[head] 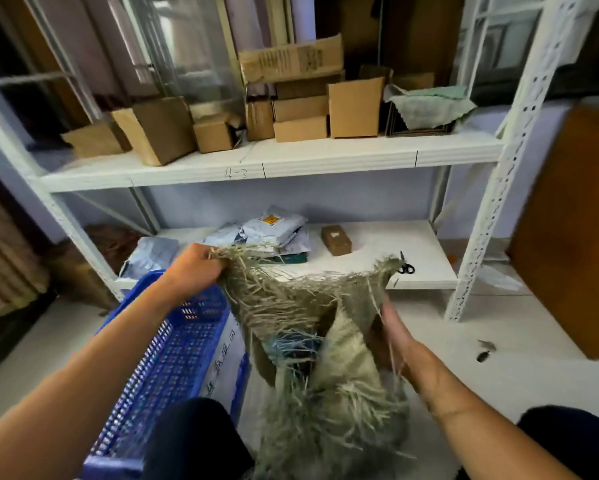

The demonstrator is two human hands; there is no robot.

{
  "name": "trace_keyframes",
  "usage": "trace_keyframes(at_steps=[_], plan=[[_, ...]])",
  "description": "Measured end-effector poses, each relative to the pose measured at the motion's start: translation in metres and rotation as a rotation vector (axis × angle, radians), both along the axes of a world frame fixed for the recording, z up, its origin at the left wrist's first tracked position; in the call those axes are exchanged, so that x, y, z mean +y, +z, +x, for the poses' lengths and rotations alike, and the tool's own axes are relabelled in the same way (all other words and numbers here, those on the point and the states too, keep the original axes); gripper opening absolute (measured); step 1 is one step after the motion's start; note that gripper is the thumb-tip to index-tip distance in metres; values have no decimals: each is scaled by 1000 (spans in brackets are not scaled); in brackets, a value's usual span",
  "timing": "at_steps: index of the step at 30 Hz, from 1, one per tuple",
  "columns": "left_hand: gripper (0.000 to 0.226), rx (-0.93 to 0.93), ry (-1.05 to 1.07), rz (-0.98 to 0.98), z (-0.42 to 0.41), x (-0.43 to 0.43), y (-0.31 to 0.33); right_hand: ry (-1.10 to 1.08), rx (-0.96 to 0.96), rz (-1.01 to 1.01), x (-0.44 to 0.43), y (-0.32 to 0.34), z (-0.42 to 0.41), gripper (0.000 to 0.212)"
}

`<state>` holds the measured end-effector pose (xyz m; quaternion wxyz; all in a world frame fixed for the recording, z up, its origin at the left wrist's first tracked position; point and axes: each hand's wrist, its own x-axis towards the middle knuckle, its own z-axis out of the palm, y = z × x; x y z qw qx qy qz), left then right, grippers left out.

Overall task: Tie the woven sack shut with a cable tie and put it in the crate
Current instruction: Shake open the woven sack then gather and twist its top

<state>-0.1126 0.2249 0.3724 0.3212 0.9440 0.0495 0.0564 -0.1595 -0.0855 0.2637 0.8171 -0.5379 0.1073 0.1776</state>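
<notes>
Blue crate (173,344) on the floor, left. The left hand (196,263) has its fingers clenched round the frayed rim of the grey-green woven sack (291,299), held just beside the crate, mouth gaping. The right hand (393,329) lies against the rim's right edge; its fingers are hidden, grip unclear.

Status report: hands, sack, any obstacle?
Left hand grips frayed rim of woven sack; right hand at opposite edge, fingers hidden. Sack mouth open, untied, beside blue crate. No cable tie seen.
</notes>
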Motion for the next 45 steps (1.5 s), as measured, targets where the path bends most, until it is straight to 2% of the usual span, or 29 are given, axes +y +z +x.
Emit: trace_keyframes(at_steps=[2, 5, 8, 11, 13, 15, 17, 18, 22, 25, 28, 30, 35, 38, 40, 41, 44, 45], plan=[[26, -15, 99, 65, 0, 8, -3, -21, 51, -20, -12, -8, 5, 99], [30, 49, 116, -2, 2, 12, -9, -59, 52, -45, -27, 1, 7, 108], [30, 34, 144, -113, 0, 10, -12, -101, -1, 37, -44, 15, 6, 108], [25, -11, 159, -139, 2, 10, -16, -194, -41, 132, -65, 22, 8, 100], [37, 23, 154, -164, 2, 7, -16, -225, -36, 113, -77, 30, 8, 95], [75, 69, 138, -166, 0, 4, -14, -164, -33, -29, -88, 38, 8, 102], [95, 83, 133, -59, 0, -1, -12, 24, -59, -149, -95, 48, 5, 110], [99, 88, 120, 13, 0, -3, -12, 113, -91, -252, -98, 51, 3, 117], [100, 183, -3, 312, 3, -7, -14, 555, -235, -904, -79, 50, -18, 138], [87, 214, -45, 486, 5, -7, -20, 686, -174, -1110, -53, 21, -29, 145], [48, 85, -89, 619, 3, -7, -25, 639, -47, -1108, -41, -24, -32, 141], [33, 36, -99, 641, 0, -8, -25, 615, 19, -1071, -39, -56, -42, 134], [26, -45, -84, 614, -3, -9, -16, 551, 149, -877, -23, -133, -78, 143], [22, -80, -28, 561, -3, -11, -10, 718, 127, -881, 5, -137, -94, 155], [21, -76, -3, 544, -3, -14, -7, 785, 72, -896, 21, -132, -95, 142], [21, -78, 10, 546, -2, -15, -6, 757, 66, -904, 27, -133, -91, 122], [19, -79, 27, 579, 1, -17, -4, 636, -38, -993, 36, -135, -80, 39], [19, -85, 22, 601, 2, -16, -4, 599, -72, -1056, 34, -137, -75, 23]])
